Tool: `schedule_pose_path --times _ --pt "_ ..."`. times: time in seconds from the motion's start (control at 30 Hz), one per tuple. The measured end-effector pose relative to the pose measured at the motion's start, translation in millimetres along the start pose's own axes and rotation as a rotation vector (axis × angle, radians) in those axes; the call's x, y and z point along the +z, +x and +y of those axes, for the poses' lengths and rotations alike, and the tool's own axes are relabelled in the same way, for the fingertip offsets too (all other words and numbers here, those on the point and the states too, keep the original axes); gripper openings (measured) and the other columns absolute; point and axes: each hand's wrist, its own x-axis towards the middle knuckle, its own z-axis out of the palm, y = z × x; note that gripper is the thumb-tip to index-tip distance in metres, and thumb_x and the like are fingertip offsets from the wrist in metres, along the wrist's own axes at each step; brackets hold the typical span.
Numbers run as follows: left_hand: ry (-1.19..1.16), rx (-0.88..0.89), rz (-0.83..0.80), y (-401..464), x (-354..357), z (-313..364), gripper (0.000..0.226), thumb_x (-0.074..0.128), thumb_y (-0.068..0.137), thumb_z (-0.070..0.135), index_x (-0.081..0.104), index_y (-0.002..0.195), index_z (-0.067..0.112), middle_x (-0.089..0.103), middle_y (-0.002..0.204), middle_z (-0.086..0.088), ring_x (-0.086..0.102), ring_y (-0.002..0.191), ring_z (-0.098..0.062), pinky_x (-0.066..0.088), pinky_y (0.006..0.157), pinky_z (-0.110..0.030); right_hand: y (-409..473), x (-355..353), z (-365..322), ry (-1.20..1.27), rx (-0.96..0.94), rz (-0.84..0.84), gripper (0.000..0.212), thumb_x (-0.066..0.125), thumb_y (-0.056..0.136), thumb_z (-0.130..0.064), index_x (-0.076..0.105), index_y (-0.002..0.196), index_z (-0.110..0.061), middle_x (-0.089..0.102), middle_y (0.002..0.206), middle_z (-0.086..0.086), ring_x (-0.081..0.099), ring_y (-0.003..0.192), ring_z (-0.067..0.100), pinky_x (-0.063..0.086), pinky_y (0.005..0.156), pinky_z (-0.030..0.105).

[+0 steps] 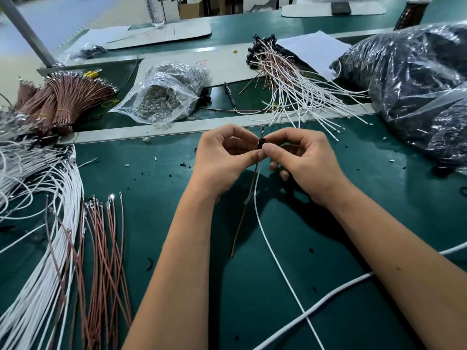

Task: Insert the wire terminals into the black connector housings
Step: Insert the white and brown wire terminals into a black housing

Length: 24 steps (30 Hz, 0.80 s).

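Mid-batch I'd say: my left hand (222,157) and right hand (300,160) both pinch one black housing (261,144) above the bench (328,248), brown wire (242,210) and white wire (273,248) dangling from it, finished pile (285,79) far right, loose wires (75,248) waiting near left.

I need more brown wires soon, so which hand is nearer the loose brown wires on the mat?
Left. The left hand is nearer the brown wires; the right hand is farther across.

A black connector housing (261,144) carries one brown wire (243,210) and one white wire (275,261) over a dark green table (328,236), beside brown-and-white loose wires (75,261).
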Motion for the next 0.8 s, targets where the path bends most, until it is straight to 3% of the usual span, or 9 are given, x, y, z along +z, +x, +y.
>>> schedule_pose_path --times 0.17,0.3,0.47,0.63,0.73,0.8 --pt "0.005 0.007 -0.029 0.0 -1.1 0.5 0.026 0.087 0.072 -0.005 0.069 0.090 -0.001 0.077 0.086 -0.016 0.073 0.077 -0.021 0.060 0.077 -0.031 1.6 -1.3 0.1 0.053 0.008 0.001 0.009 0.081 0.084 -0.019 0.079 0.091 -0.024 0.073 0.078 0.002 0.065 0.064 0.016 0.046 0.044 0.025" --pt "0.017 0.007 -0.061 -0.6 -0.9 1.0 0.028 0.084 0.071 -0.011 0.068 0.091 0.000 0.077 0.088 -0.015 0.075 0.080 -0.022 0.061 0.079 -0.033 2.6 -1.3 0.0 0.095 0.025 0.019 0.008 0.082 0.083 -0.019 0.079 0.087 -0.025 0.072 0.073 0.001 0.063 0.063 0.015 0.045 0.045 0.025" --pt "0.079 0.005 -0.025 0.2 0.0 -1.8 0.020 0.084 0.076 -0.001 0.070 0.089 0.004 0.077 0.081 -0.010 0.073 0.075 -0.019 0.062 0.081 -0.040 2.2 -0.8 0.2 0.066 -0.001 0.045 0.007 0.078 0.089 -0.013 0.076 0.096 -0.014 0.070 0.068 0.005 0.062 0.058 0.013 0.048 0.047 0.024" --pt "0.078 0.000 -0.029 0.2 -0.3 -3.3 0.020 0.085 0.075 0.002 0.070 0.085 0.009 0.077 0.079 -0.009 0.075 0.078 -0.027 0.061 0.085 -0.050 1.5 -1.7 0.3 0.060 0.009 0.025 0.008 0.080 0.087 -0.018 0.077 0.094 -0.019 0.074 0.075 0.004 0.066 0.068 0.016 0.049 0.050 0.026" --pt "0.076 0.001 -0.036 1.0 -0.9 -4.7 0.021 0.086 0.074 0.001 0.070 0.086 0.007 0.077 0.080 -0.009 0.075 0.079 -0.029 0.061 0.084 -0.050 1.7 -1.0 1.9 0.039 -0.007 0.023 0.011 0.082 0.084 -0.018 0.077 0.092 -0.021 0.074 0.075 0.002 0.065 0.066 0.015 0.049 0.049 0.024" --pt "0.076 0.000 -0.039 1.5 -1.1 -5.2 0.022 0.086 0.074 0.000 0.069 0.086 0.008 0.077 0.080 -0.009 0.075 0.078 -0.027 0.062 0.083 -0.047 2.3 -0.9 3.4 0.036 -0.007 0.027 0.011 0.082 0.084 -0.018 0.078 0.094 -0.018 0.074 0.076 0.010 0.065 0.066 0.015 0.049 0.049 0.024"
